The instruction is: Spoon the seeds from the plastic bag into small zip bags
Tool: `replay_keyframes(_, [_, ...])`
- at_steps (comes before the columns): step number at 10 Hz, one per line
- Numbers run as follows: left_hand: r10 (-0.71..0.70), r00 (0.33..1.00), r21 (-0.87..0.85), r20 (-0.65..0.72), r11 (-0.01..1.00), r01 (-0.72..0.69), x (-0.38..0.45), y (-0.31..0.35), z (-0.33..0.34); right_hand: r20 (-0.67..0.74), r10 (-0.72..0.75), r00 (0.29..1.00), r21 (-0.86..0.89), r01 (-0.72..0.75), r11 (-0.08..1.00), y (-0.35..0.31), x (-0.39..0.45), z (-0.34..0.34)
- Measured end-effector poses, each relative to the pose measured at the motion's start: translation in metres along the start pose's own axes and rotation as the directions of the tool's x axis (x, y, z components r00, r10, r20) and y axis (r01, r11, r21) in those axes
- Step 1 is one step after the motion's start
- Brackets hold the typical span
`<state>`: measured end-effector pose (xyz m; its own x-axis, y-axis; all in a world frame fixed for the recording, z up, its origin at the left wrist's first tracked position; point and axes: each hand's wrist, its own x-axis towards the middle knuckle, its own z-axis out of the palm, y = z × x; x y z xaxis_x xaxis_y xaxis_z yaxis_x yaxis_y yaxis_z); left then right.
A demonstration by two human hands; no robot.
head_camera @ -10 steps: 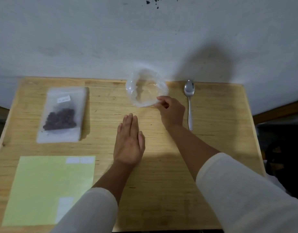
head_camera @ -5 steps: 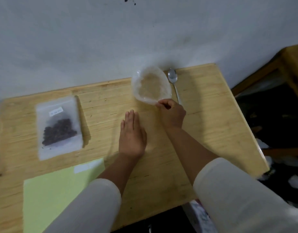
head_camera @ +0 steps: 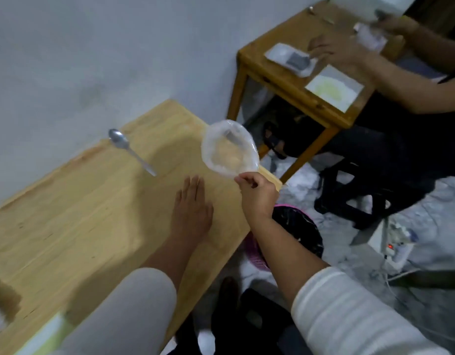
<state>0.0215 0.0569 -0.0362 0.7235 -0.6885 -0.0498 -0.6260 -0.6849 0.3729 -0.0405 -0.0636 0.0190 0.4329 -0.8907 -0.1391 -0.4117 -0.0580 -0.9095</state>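
My right hand (head_camera: 257,194) pinches the rim of an empty clear plastic bag (head_camera: 230,151), held open-mouthed over the right edge of the wooden table (head_camera: 80,213). My left hand (head_camera: 191,208) lies flat, palm down, on the tabletop, just left of the right hand. A metal spoon (head_camera: 130,149) lies near the wall at the table's far side. The zip bag with dark seeds is out of view.
A pink bin (head_camera: 285,239) with a black liner stands on the floor right of the table, below my right forearm. Farther right, another person (head_camera: 362,55) works at a second wooden table (head_camera: 298,85). A power strip (head_camera: 398,248) lies on the floor.
The view has swung to the right, so the seed bag and green sheet left the frame. My right hand has carried the clear bag off past the spoon toward the table's right edge. The left hand stays flat.
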Motion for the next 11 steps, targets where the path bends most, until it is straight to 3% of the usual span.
replay_keyframes(3, [0.170,0.975,-0.021,0.146,0.985,-0.169,0.040,0.105,0.066,-0.301,0.220,0.928,0.019,-0.224,0.974,0.089,0.041,-0.116])
replay_keyframes(6, [0.177,0.984,0.112,-0.033,0.979,-0.172,0.045,0.116,0.097,-0.408,0.436,0.802,0.061,-0.453,0.889,0.177,0.053,-0.159])
replay_keyframes(8, [0.257,0.951,0.184,-0.173,0.957,-0.225,0.042,0.115,0.102,-0.280,0.520,0.807,0.109,-0.512,0.852,0.209,0.059,-0.171])
replay_keyframes(9, [0.257,0.945,0.192,-0.202,0.957,-0.219,0.040,0.115,0.105,-0.278,0.473,0.836,-0.020,-0.497,0.867,0.209,0.054,-0.173])
replay_keyframes(10, [0.275,0.937,0.214,-0.215,0.949,-0.229,0.041,0.115,0.106,-0.172,0.452,0.875,-0.146,-0.476,0.867,0.203,0.052,-0.175])
replay_keyframes(11, [0.214,0.964,0.139,-0.160,0.971,-0.193,0.038,0.118,0.103,0.036,0.502,0.864,-0.365,-0.456,0.812,0.205,0.045,-0.173])
